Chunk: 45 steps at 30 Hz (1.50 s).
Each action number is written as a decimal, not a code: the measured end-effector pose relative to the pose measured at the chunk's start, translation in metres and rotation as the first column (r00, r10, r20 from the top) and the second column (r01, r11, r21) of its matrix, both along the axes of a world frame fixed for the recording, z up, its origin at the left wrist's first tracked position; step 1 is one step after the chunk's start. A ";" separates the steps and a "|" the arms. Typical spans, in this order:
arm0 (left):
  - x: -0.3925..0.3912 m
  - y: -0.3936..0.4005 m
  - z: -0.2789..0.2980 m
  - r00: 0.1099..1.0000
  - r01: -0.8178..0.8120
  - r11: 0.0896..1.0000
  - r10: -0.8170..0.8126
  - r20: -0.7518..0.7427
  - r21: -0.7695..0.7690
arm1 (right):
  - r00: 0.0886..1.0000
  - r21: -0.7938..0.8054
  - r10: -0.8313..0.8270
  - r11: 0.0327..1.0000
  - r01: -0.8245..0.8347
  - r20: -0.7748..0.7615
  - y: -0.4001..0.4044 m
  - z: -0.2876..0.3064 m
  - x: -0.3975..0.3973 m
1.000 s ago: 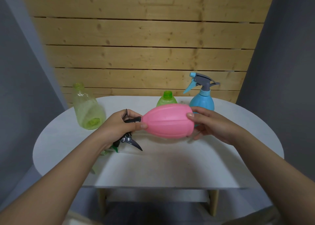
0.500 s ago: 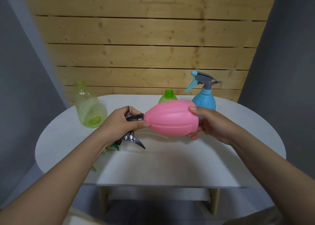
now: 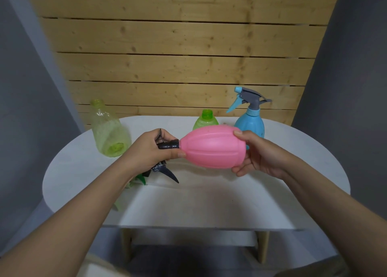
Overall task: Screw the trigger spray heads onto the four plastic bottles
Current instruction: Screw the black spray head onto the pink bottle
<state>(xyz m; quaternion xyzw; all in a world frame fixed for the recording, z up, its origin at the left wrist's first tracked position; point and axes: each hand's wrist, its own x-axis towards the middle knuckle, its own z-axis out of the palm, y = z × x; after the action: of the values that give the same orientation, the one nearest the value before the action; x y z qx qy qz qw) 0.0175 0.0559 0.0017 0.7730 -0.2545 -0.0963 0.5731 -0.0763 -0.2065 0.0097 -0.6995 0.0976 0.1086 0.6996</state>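
Observation:
I hold a pink ribbed bottle [image 3: 211, 147] on its side above the white table [image 3: 209, 203]. My right hand [image 3: 257, 153] grips its base end. My left hand [image 3: 150, 148] grips the black trigger spray head [image 3: 167, 145] at the bottle's neck; its trigger points down below my hand. A blue bottle [image 3: 250, 123] with a blue-grey spray head on it stands at the back right. Two bottles have no heads: a small green bottle [image 3: 206, 119] behind the pink one and a pale clear-green bottle [image 3: 109, 134] at the back left.
A green spray head [image 3: 140, 179] lies on the table partly hidden under my left forearm. A wooden plank wall [image 3: 184, 56] rises behind the table, with grey walls at both sides. The table's front edge is near me.
The pink bottle and both hands have risen slightly, and my right thumb now lies on top of the bottle's base end. The other bottles have not moved.

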 end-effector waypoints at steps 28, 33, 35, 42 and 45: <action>-0.006 -0.024 0.028 0.928 -0.248 0.938 0.157 -0.338 -0.244 | 0.979 0.435 -0.139 0.899 0.061 0.151 0.083 -0.011 0.023; 0.028 -0.005 0.021 0.919 -0.384 0.922 0.377 -0.118 -0.045 | 0.957 0.156 -0.235 0.965 0.209 0.171 0.089 -0.013 0.031; 0.039 -0.001 0.012 0.918 -0.394 0.919 0.393 -0.053 -0.008 | 0.941 0.056 -0.280 0.960 0.274 0.192 0.090 -0.016 0.033; 0.060 -0.002 -0.021 0.929 -0.371 0.924 0.367 0.054 0.093 | 0.955 -0.115 -0.243 0.958 0.264 0.170 0.089 -0.020 0.042; 0.061 -0.003 -0.028 0.939 -0.343 0.932 0.340 0.048 0.118 | 0.957 -0.145 -0.248 0.952 0.270 0.151 0.087 -0.020 0.045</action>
<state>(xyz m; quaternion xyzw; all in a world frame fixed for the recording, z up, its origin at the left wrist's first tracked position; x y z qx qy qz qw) 0.0790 0.0534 -0.0259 0.8408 -0.1175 -0.0002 0.5284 -0.0309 -0.1195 -0.0107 -0.7414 0.1511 -0.0388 0.6526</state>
